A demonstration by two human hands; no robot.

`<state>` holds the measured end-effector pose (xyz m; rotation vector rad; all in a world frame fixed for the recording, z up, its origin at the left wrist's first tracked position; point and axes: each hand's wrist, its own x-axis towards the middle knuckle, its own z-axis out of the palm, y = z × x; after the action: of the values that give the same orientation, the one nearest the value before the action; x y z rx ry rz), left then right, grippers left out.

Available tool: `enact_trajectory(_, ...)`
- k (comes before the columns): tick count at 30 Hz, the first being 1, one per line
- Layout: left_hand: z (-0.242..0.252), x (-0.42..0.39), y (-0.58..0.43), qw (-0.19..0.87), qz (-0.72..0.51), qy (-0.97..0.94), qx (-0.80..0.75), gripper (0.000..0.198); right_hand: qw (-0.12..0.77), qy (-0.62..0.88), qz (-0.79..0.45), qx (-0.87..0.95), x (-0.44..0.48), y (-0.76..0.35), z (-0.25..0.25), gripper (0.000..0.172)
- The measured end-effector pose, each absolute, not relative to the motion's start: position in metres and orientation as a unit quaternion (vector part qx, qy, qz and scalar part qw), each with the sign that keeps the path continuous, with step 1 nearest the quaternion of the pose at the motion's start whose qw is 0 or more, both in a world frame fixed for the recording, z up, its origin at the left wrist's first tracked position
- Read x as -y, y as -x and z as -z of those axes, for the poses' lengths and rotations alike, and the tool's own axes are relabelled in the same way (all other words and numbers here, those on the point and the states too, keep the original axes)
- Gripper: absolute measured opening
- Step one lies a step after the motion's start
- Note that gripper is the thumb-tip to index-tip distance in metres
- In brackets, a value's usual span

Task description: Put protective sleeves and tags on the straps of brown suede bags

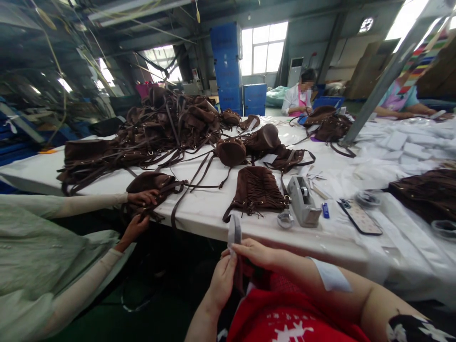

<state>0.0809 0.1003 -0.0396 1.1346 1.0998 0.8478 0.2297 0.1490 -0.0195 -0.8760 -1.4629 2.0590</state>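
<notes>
My left hand (223, 280) and my right hand (254, 251) meet below the table's front edge, both pinching a small white paper strip (234, 231) that stands up between them. A dark red item sits under my hands, mostly hidden. Just beyond, on the white table (213, 209), lies a brown fringed suede bag (257, 191). A grey tape dispenser (303, 201) stands to its right.
A co-worker in a pale green top at the left holds another brown bag (151, 183) with both hands. A large heap of brown bags and straps (160, 128) covers the far left. A phone (360, 216), white paper pieces (402, 145) and more bags lie right. Two people sit at the back.
</notes>
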Motion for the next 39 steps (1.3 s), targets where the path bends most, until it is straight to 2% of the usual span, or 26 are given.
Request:
enact_trajectory(2,0.042,-0.102,-0.077,0.596,-0.358,-0.537,-0.478,0.053,0.252,0.337,-0.728,0.542,-0.153,-0.232,0.020,0.064)
enact_trajectory(5,0.044,-0.101,-0.073,0.579,-0.315,-0.587,-0.470,0.046,0.331,0.359,-0.697,0.525,-0.169,-0.238,0.015,0.062)
enact_trajectory(7,0.045,-0.100,-0.073,0.594,-0.299,-0.583,-0.467,0.048,0.358,0.368,-0.692,0.508,-0.174,-0.239,0.015,0.063)
enact_trajectory(14,0.052,-0.095,-0.073,0.558,-0.333,-0.571,-0.502,0.053,0.271,0.381,-0.732,0.495,-0.142,-0.222,0.048,0.061)
enact_trajectory(19,0.062,-0.074,-0.065,0.617,-0.269,-0.556,-0.487,0.046,0.284,0.371,-0.800,0.376,-0.146,-0.206,0.060,0.054)
enact_trajectory(26,0.068,-0.048,-0.065,0.656,-0.180,-0.587,-0.439,0.052,0.345,0.444,-0.801,0.204,-0.195,-0.184,0.038,0.041)
enact_trajectory(29,0.076,-0.045,-0.062,0.654,-0.185,-0.587,-0.441,0.055,0.340,0.420,-0.821,0.182,-0.203,-0.188,0.032,0.041)
enact_trajectory(33,0.079,-0.048,-0.054,0.644,-0.276,-0.515,-0.494,0.059,0.264,0.321,-0.866,0.277,-0.181,-0.196,0.035,0.046)
enact_trajectory(39,0.057,-0.064,-0.052,0.609,-0.338,-0.467,-0.545,0.060,0.241,0.312,-0.776,0.493,-0.143,-0.196,0.051,0.060)
